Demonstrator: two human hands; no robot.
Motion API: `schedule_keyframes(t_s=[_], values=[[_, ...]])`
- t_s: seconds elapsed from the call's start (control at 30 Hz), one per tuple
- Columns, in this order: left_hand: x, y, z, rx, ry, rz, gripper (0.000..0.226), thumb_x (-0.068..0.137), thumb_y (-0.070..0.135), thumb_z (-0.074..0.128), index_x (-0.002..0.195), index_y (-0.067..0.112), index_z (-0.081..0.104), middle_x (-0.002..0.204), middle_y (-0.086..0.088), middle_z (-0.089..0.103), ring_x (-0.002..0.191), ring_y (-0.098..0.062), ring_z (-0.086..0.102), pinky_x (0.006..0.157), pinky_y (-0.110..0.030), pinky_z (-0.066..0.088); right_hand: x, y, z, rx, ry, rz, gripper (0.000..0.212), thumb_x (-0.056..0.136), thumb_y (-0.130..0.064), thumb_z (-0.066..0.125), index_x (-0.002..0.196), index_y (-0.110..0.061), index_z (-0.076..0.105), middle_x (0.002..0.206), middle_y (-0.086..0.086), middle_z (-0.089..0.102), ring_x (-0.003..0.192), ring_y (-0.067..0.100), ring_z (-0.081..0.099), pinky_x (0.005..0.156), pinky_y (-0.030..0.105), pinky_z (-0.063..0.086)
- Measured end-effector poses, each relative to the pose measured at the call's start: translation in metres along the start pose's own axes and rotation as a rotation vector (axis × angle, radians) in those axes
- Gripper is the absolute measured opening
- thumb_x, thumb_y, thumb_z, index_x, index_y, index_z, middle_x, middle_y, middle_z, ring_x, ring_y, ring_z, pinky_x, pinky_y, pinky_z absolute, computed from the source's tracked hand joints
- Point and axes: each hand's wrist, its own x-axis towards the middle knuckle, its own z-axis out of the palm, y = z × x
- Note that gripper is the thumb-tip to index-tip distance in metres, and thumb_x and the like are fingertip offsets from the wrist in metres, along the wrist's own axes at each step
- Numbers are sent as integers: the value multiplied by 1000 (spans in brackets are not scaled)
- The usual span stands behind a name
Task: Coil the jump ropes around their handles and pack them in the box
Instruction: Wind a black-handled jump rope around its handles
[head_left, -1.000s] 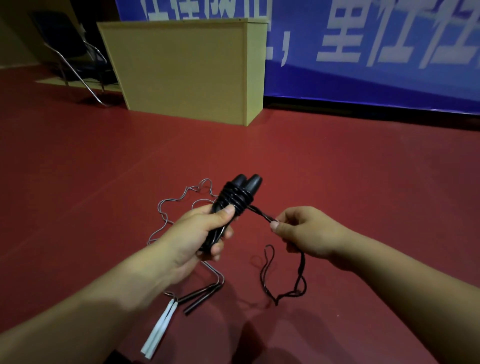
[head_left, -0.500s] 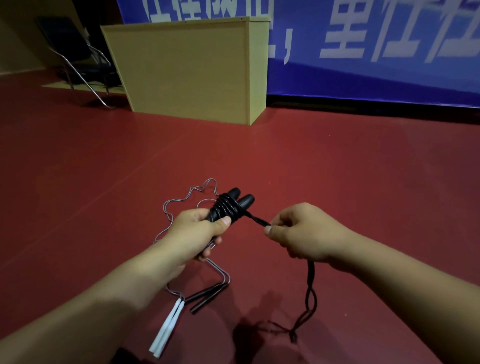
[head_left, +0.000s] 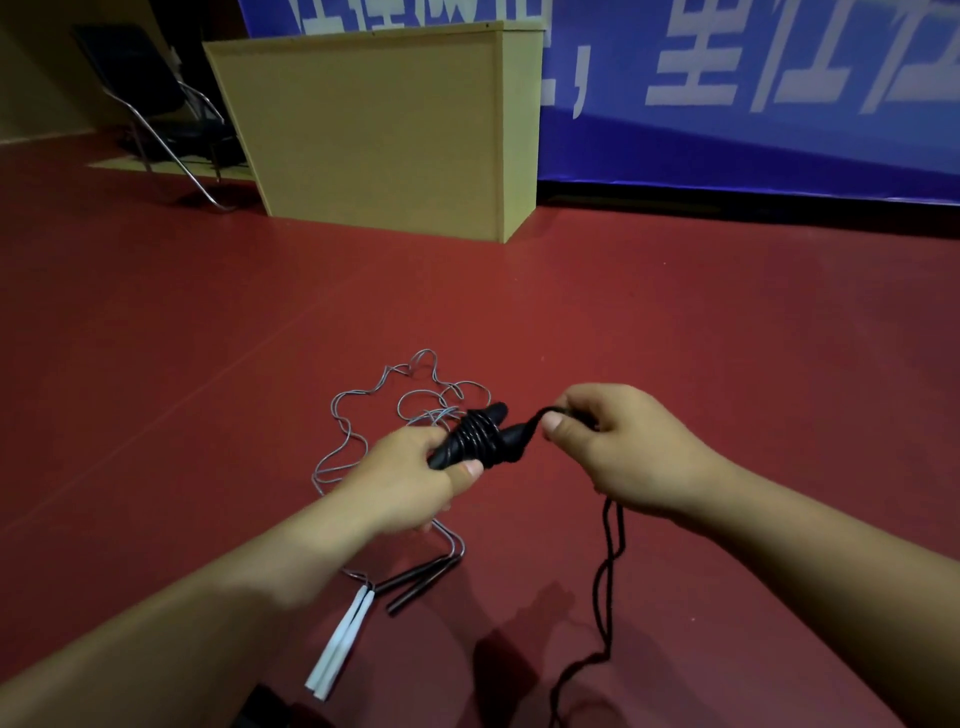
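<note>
My left hand (head_left: 410, 480) grips a pair of black jump-rope handles (head_left: 475, 435) held side by side, with several turns of black rope wound around them. My right hand (head_left: 618, 441) pinches the black rope (head_left: 608, 577) just right of the handles; the loose end hangs down from that hand to the floor. A second jump rope lies on the red floor: its thin grey cord (head_left: 363, 410) is tangled beyond my left hand, and its white handles (head_left: 340, 642) and a dark pair (head_left: 421, 584) lie below my left forearm.
A tall tan wooden box (head_left: 384, 135) stands on the floor at the back. A black chair with metal legs (head_left: 156, 104) is at the far left. A blue banner with white characters (head_left: 753, 88) covers the back wall.
My right hand has lifted the rope up and over toward the handle tips, laying it around them. The hanging loop has shortened and shifted right. My left hand tilted the handles flatter.
</note>
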Motion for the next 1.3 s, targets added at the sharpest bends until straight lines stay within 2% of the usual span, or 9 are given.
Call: schedule_keyframes(t_s=[0.13, 0.33, 0.47, 0.63, 0.87, 0.97, 1.07, 1.17, 1.3], values=[[-14, 14, 10, 17, -236, 78, 19, 93, 32, 63, 89, 13, 58, 61, 1, 60, 40, -14, 51, 43, -18, 40, 2, 8, -5, -61, 38, -92, 17, 95, -24, 56, 79, -26, 61, 61, -12, 53, 58, -1, 49, 56, 9, 35], [-28, 30, 8, 32, -355, 168, 19, 91, 35, 64, 88, 17, 61, 57, -1, 58, 41, -19, 49, 41, -22, 42, 3, 22, -6, -86, 10, -90, 12, 91, -31, 63, 87, -24, 72, 72, -8, 68, 67, 1, 59, 60, 7, 38], [-34, 34, 5, -63, -427, 225, 20, 93, 32, 64, 76, 23, 58, 55, -4, 59, 39, -22, 48, 39, -20, 38, 6, 27, -11, 137, -7, 4, 12, 82, -31, 75, 83, -19, 74, 77, -3, 72, 72, 7, 64, 73, 25, 51], [-41, 41, 1, -332, -533, 300, 20, 89, 33, 63, 70, 28, 61, 56, -8, 55, 35, -16, 41, 37, -16, 32, 6, 27, -16, 526, -69, 132, 38, 66, -34, 79, 84, -3, 69, 67, 3, 62, 59, 11, 55, 59, 24, 46], [-43, 45, 0, -628, -632, 333, 21, 86, 37, 60, 85, 16, 57, 61, -9, 55, 37, -12, 43, 41, -20, 36, 6, 22, -8, 657, -67, 54, 18, 91, -13, 64, 75, -8, 59, 60, -9, 61, 55, 1, 55, 54, 20, 44], [-44, 43, 1, -693, -669, 320, 24, 92, 36, 55, 98, 13, 56, 67, -7, 53, 43, -12, 44, 48, -23, 38, 3, 14, -2, 632, -34, -22, 43, 88, -43, 66, 74, -3, 57, 64, 7, 57, 59, 16, 52, 55, 27, 42], [-45, 41, 2, -732, -659, 334, 22, 89, 40, 57, 95, 20, 58, 70, -3, 52, 49, -12, 46, 53, -24, 40, 4, 7, 5, 548, -4, -51, 40, 96, -27, 56, 65, -2, 52, 58, 10, 51, 57, 17, 46, 54, 37, 38], [-41, 39, 3, -745, -534, 309, 15, 91, 35, 54, 90, 21, 59, 67, 0, 50, 52, -13, 47, 54, -23, 44, 3, 0, 19, 513, 8, 20, 40, 94, 6, 44, 58, -9, 51, 49, 2, 52, 44, 9, 46, 45, 24, 37], [-34, 36, 4, -690, -320, 247, 26, 96, 38, 55, 92, 13, 50, 65, -1, 50, 52, -17, 52, 51, -25, 46, 2, -10, 31, 537, -21, 148, 29, 97, -10, 43, 71, -9, 56, 54, 3, 54, 45, 13, 46, 46, 25, 38]])
